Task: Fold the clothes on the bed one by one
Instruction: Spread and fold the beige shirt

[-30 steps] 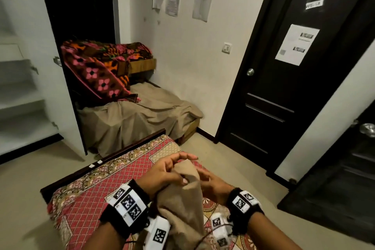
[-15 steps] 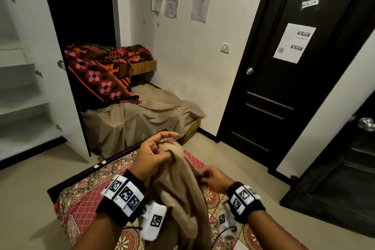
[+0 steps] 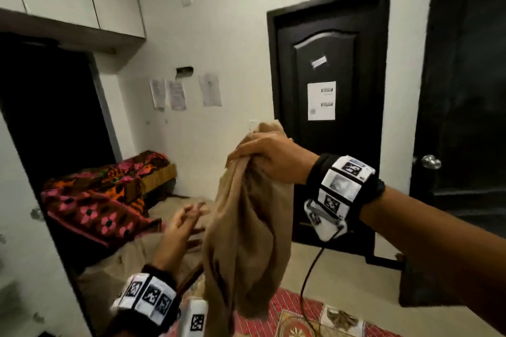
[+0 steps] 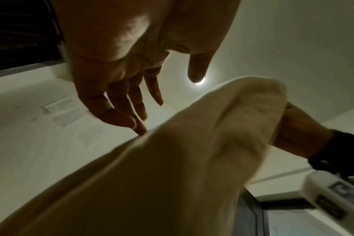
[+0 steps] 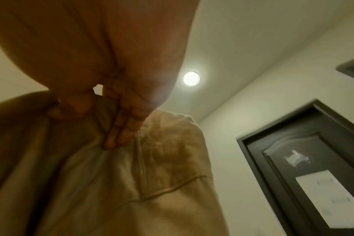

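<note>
Head view: right hand [image 3: 269, 157] grips the tan garment [image 3: 246, 230] at centre frame, bunched and hanging above the bed [image 3: 298, 314] at the bottom edge (folding looks barely begun). Left hand [image 3: 179, 227], lower centre, is slack-fingered beside it.

Left wrist view: its fingers [image 4: 129, 102] hang straight, holding nothing.

Right wrist view: fingers [image 5: 121, 126] clench fabric; a dark door [image 5: 305, 159] at right, well clear.

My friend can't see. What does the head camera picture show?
The right hand holds a bunched tan cloth up high, so it hangs over a red patterned bed. The left hand is open beside the cloth, lower down. Behind are white walls and a dark door.
</note>
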Demonstrator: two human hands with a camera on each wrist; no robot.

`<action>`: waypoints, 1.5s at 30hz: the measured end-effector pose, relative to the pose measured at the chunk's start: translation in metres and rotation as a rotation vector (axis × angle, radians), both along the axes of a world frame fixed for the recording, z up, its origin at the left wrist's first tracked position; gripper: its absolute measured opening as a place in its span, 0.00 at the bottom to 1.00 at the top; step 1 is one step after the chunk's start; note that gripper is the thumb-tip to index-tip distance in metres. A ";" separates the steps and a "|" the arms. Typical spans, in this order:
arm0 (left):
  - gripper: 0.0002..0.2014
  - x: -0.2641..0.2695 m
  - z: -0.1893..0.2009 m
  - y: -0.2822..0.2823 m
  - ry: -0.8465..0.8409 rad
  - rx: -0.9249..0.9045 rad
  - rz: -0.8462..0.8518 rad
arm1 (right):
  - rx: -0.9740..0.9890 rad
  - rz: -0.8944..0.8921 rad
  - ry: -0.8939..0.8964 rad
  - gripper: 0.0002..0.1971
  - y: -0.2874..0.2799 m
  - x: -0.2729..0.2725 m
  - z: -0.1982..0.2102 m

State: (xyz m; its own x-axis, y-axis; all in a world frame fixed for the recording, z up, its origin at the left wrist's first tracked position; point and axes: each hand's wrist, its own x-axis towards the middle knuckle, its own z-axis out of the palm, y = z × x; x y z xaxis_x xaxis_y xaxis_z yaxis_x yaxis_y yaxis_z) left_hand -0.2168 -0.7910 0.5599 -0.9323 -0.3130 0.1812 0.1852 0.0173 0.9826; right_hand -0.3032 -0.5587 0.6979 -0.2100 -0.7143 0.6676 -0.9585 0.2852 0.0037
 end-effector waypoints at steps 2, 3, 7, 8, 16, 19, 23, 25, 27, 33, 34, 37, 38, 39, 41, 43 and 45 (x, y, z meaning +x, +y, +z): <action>0.25 -0.019 0.025 0.000 0.133 -0.167 -0.035 | -0.045 0.081 -0.191 0.18 0.008 0.006 -0.001; 0.35 -0.030 0.033 -0.001 0.175 -0.254 -0.080 | -0.086 0.093 -0.275 0.16 0.013 0.009 -0.004; 0.42 -0.055 0.052 0.040 0.174 -0.432 -0.289 | -0.385 0.193 -0.504 0.17 0.036 0.029 -0.021; 0.37 -0.056 0.050 0.055 0.181 -0.454 -0.302 | -0.452 0.212 -0.533 0.16 0.042 0.036 -0.028; 0.27 -0.017 0.063 0.131 0.457 -0.345 -0.091 | -0.504 -0.249 -0.651 0.17 0.121 0.058 -0.090; 0.30 0.008 0.075 0.159 0.544 -0.513 -0.096 | -0.616 -0.335 -0.543 0.13 0.139 0.066 -0.087; 0.27 0.041 0.073 0.191 0.558 -0.421 -0.127 | -0.615 -0.150 -0.928 0.40 0.143 0.079 -0.076; 0.27 0.056 0.071 0.200 0.522 -0.278 -0.157 | -0.518 -0.051 -1.027 0.44 0.148 0.083 -0.079; 0.27 0.070 0.067 0.203 0.506 -0.142 -0.208 | -0.415 0.082 -1.091 0.44 0.156 0.086 -0.085; 0.32 0.107 0.047 0.191 0.390 -0.138 -0.520 | -0.431 0.331 -0.875 0.11 0.160 0.092 -0.111; 0.34 0.113 0.043 0.186 0.366 -0.052 -0.578 | -0.433 0.297 -0.773 0.08 0.161 0.092 -0.115; 0.36 0.125 0.026 0.176 0.357 0.212 -0.485 | -0.452 0.258 -0.622 0.08 0.162 0.096 -0.127; 0.35 0.126 0.021 0.173 0.353 0.176 -0.382 | -0.461 0.279 -0.615 0.10 0.162 0.099 -0.132; 0.34 0.125 0.016 0.172 0.333 0.092 -0.277 | -0.479 0.303 -0.615 0.14 0.160 0.100 -0.135; 0.32 0.122 0.006 0.169 0.220 -0.097 -0.132 | -0.536 0.359 -0.660 0.21 0.155 0.100 -0.141; 0.32 0.116 -0.004 0.170 0.037 -0.130 -0.133 | -0.609 0.395 -0.711 0.24 0.145 0.097 -0.146; 0.28 0.107 -0.017 0.172 -0.108 -0.044 -0.214 | -0.670 0.394 -0.755 0.23 0.132 0.095 -0.149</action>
